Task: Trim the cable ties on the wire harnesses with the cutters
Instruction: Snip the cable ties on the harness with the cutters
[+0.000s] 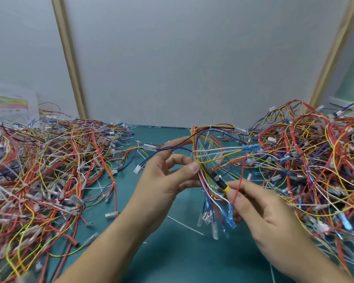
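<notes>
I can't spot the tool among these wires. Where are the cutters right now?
Head view, right of centre: the right hand grips the cutters by their yellow handle, their dark tip against the wire harness that the left hand pinches.

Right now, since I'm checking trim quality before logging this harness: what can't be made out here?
All in the head view:
- cutters: tip buried among the harness wires; handles covered by the right hand.
- cable tie being trimmed: too small, lost in the wires.
- left pile: blurred.
- right pile: cut off by the right edge.
- printed sheet: text blurred.
</notes>
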